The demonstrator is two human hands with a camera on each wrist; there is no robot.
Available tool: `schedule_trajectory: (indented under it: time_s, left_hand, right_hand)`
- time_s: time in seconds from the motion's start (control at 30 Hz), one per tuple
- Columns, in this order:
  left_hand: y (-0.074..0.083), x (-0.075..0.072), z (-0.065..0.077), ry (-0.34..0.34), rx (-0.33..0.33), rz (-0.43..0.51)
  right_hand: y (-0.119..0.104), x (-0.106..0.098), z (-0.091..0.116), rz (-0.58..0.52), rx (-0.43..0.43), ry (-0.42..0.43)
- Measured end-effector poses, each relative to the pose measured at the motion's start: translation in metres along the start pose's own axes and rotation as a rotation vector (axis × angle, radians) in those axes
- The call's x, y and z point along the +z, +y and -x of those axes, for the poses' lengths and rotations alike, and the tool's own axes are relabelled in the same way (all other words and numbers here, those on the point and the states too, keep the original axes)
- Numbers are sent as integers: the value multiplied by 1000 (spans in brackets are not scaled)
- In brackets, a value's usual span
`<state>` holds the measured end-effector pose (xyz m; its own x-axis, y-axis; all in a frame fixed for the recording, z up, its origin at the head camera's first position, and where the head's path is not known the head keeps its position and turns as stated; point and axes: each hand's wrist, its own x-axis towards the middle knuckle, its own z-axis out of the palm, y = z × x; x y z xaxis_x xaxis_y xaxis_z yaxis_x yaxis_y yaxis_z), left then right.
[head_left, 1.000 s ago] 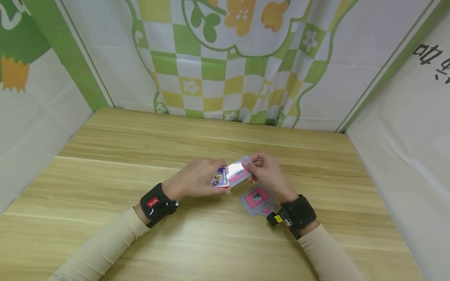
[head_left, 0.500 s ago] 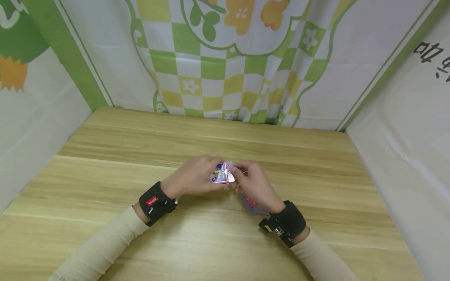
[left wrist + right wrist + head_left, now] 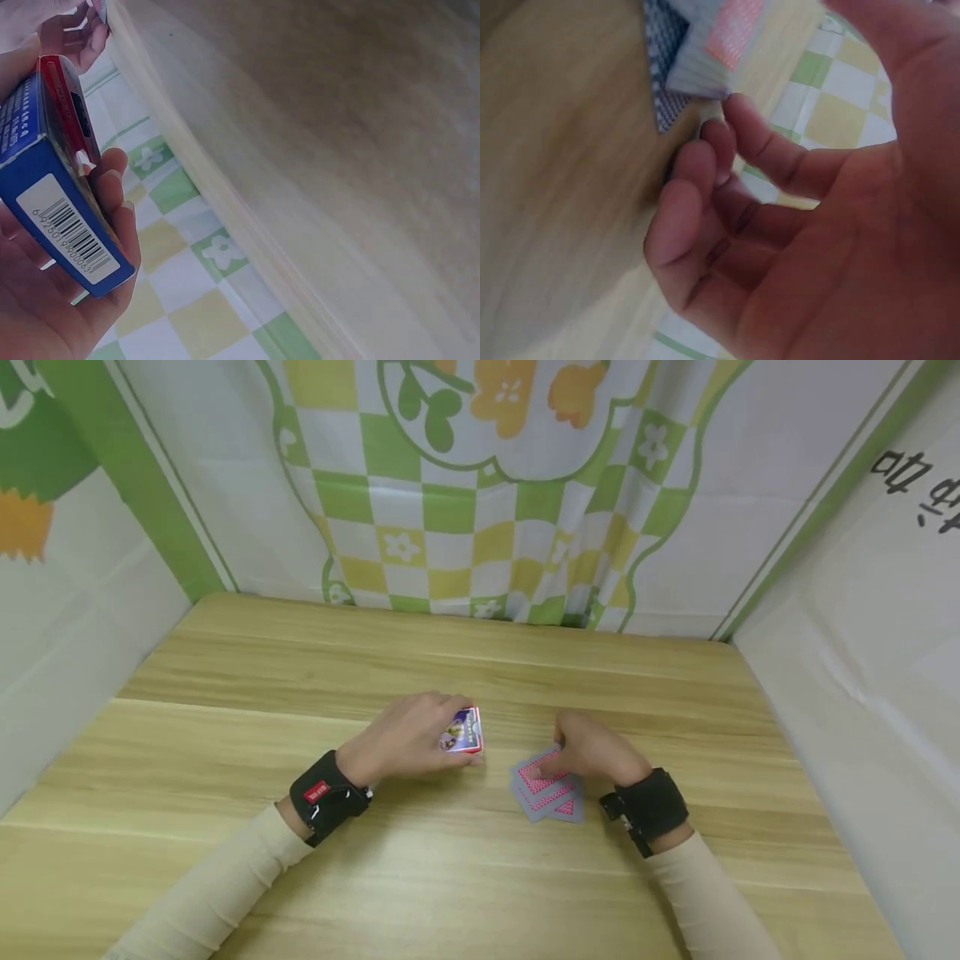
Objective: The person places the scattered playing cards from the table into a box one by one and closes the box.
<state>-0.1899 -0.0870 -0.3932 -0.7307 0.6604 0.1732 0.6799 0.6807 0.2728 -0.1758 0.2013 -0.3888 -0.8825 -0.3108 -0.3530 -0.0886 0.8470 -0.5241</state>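
Note:
In the head view my left hand [image 3: 405, 735] grips a small card box [image 3: 462, 732] with a purple face and red edge, held above the table. Its blue end with a barcode [image 3: 67, 236] faces the left wrist camera, the fingers curled round it. To the right, my right hand [image 3: 600, 750] is over several grey-bordered playing cards [image 3: 546, 808] with red patterned backs, fanned in a loose pile. The thumb lies on the top playing card [image 3: 534, 781], and the index fingertip meets a card corner [image 3: 718, 88] in the right wrist view; the other fingers are curled.
A wooden table [image 3: 420, 877] spreads under both hands. Behind it hangs a green, yellow and white checked curtain [image 3: 450, 552], with white cloth walls [image 3: 862, 693] at the sides. Both wrists wear black straps [image 3: 326, 797].
My right hand took a playing card from the box mouth and moved right and down onto the pile with it. The left hand with the card box stayed nearly in place.

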Motion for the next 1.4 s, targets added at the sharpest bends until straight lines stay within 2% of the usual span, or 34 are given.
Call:
schedule_trajectory:
  time_s: [0.17,0.23,0.37,0.43,0.53,0.7,0.97,1.2,1.4]
  left_hand:
    - [-1,2,1,8,7,-15]
    - [-1,1,1,7,9,-15]
    - [-1,1,1,-2,11,1]
    - [-1,1,1,-6,18,10]
    - [-1,2,1,-2,48,13]
    - [0,3,1,11,94,18]
    - [2,3,0,5,96,33]
    - [4,2,0,3,119,46]
    - [4,4,1,-3,109,41]
  right_hand:
    - [10,-10,-2,-159,-41,17]
    - [12,-16,0,-257,-63,35]
    - [11,-24,1,-454,-100,107]
    - [7,-24,1,-496,-125,158]
    - [0,-20,-1,-516,-162,197]
    - [-10,-10,-5,-501,-166,198]
    - [-8,-12,-3,-506,-174,235]
    - [-14,-6,-6,-428,-215,247]
    - [-14,-8,-4,-425,-200,275]
